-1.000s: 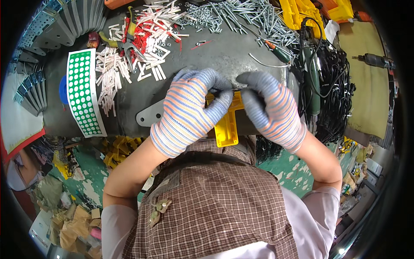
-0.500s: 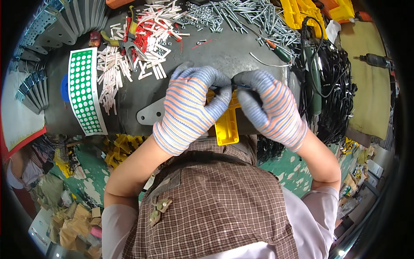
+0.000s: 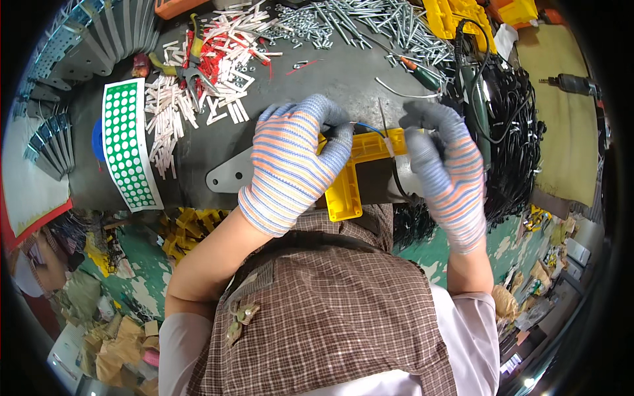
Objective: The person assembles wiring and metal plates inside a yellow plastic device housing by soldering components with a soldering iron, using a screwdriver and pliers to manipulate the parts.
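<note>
A yellow T-shaped plastic housing (image 3: 344, 195) lies at the near edge of the dark work surface. My left hand (image 3: 295, 165), in a striped knit glove, covers its left part with thumb and fingers closed together. From those fingertips a blue wire (image 3: 370, 128) runs right across the housing and meets a black cable (image 3: 398, 178) with a pale sheath. A thin bare wire sticks up beside it. Just right of the housing is my right hand (image 3: 450, 171), gloved alike, slightly smeared, its thumb and fingers apart with nothing visible between them. What lies under my left fingers is hidden.
A flat grey metal plate (image 3: 228, 173) with holes lies left of the housing. Beyond are white-and-red strips (image 3: 228, 63), pliers (image 3: 193, 74), screws (image 3: 343, 23) and a screwdriver (image 3: 422, 74). Black cables (image 3: 515, 138) are heaped at right; a sheet of green-and-white dots (image 3: 125, 145) lies left.
My right hand has drawn away to the right and its fingers have parted, uncovering the blue wire, the cable and the housing's right arm. My left hand stays nearly in place.
</note>
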Action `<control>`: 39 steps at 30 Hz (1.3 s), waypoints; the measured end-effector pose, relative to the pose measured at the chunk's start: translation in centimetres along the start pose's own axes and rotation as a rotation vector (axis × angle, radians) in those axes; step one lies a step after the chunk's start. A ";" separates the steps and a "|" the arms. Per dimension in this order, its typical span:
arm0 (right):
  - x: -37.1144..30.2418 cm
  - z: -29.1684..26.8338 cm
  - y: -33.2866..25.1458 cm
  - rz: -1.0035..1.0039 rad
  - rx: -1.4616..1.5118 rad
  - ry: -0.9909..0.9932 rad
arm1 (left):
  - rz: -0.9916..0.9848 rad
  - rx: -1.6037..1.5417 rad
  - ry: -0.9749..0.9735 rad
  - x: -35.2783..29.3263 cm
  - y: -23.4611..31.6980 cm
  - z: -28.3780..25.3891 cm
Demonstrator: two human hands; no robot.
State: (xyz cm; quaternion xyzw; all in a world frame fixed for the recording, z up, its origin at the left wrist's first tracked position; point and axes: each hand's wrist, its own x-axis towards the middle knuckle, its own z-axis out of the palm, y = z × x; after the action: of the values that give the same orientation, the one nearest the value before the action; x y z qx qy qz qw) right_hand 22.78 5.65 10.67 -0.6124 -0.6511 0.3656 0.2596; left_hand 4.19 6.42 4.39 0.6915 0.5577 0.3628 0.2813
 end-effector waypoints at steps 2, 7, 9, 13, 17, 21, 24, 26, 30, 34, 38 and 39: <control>0.2 1.0 1.1 -0.094 0.005 0.063 | -0.051 0.000 -0.020 0.0 0.3 -0.2; 1.0 1.1 0.9 -0.085 0.065 0.004 | -0.071 0.034 -0.037 0.1 0.2 -0.3; 0.6 1.3 0.3 0.286 0.695 0.110 | -0.159 -0.032 -0.042 0.2 0.4 -0.1; -0.1 1.2 1.8 0.237 0.859 0.165 | -0.282 -0.116 -0.131 0.5 0.4 -0.5; -0.5 1.7 2.6 0.032 0.619 0.032 | -0.039 -0.511 0.000 -0.1 -1.2 -2.1; -0.4 1.2 2.3 0.000 0.295 -0.102 | -0.284 -0.643 0.114 -2.5 -0.9 -4.6; 0.5 1.1 2.7 -0.368 -0.078 -0.110 | -0.005 0.021 0.002 -3.9 -0.6 -4.5; 0.6 1.1 1.7 -0.481 -0.424 -0.211 | 0.245 0.243 -0.011 -3.7 0.2 -3.7; 1.0 1.7 1.0 -0.536 -0.712 -0.285 | 0.379 0.220 0.008 -2.4 -1.3 -1.8; 1.1 1.8 1.7 -0.550 -0.759 -0.303 | 0.401 0.104 -0.078 -0.8 -1.9 -1.5; 0.0 2.2 2.4 -0.500 -0.555 -0.176 | 0.271 0.064 -0.134 -0.4 -1.6 -1.6; -0.2 2.4 2.7 -0.459 -0.467 -0.119 | 0.209 0.041 -0.134 -0.4 -1.3 -1.6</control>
State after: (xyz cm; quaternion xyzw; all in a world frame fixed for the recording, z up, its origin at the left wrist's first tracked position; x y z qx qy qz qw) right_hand 22.58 4.99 7.14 -0.4702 -0.8524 0.1735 0.1492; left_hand 2.07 6.27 4.17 0.7741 0.4698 0.3318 0.2643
